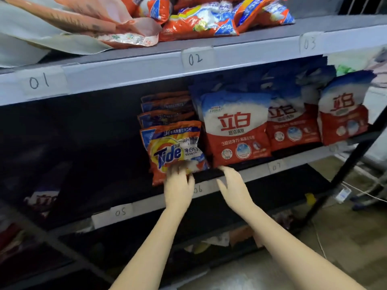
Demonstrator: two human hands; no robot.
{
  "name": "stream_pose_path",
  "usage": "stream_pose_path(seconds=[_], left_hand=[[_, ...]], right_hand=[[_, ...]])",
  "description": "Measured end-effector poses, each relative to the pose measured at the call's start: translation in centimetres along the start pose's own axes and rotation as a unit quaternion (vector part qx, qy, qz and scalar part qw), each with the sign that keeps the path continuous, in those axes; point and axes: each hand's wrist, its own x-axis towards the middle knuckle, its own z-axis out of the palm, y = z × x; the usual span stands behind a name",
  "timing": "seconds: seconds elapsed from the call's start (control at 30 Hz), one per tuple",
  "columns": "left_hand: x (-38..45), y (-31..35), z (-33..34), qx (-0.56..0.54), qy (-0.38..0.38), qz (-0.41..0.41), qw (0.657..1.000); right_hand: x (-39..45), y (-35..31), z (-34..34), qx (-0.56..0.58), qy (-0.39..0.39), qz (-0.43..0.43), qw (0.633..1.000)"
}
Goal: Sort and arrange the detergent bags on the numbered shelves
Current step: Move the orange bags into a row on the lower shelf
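Grey metal shelving unit (134, 65) with handwritten paper number tags 01 to 07, top tier heaped with a loose pile of orange plastic detergent bags (201, 24). On the middle tier, a standing row of large red, white and blue detergent bags (236, 126) over tags 06 and 07, touching one another. Just beside it on the left, a file of smaller orange Tide bags (173, 151), front one upright but bulging past the shelf lip. Left hand (178, 187) at that bag's lower edge, fingers (174, 169) curled onto the plastic. Right hand (234, 185) just below the nearest large bag, fingers spread, gripping nothing. Likely best: push low and square, right hand bracing the neighbour against tipping.
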Motion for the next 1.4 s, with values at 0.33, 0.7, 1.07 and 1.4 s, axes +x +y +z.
stream_pose_path(seconds=[0.33, 0.7, 1.07, 1.4], left_hand=[[3.1, 14.1, -8.8, -0.020, 0.173, 0.419, 0.891], [19.8, 22.5, -17.5, 0.071, 0.155, 0.284, 0.943], [30.1, 27.2, -14.8, 0.179, 0.108, 0.219, 0.953], [30.6, 26.1, -15.0, 0.111, 0.110, 0.230, 0.961]], right_hand=[[0.0, -3.9, -18.6, -0.076, 0.166, -0.129, 0.975], [15.1, -9.0, -30.7, -0.055, 0.166, -0.129, 0.976], [29.3, -10.4, -31.7, 0.437, -0.065, 0.127, 0.888], [31.7, -10.7, -30.2, 0.448, 0.037, 0.117, 0.885]])
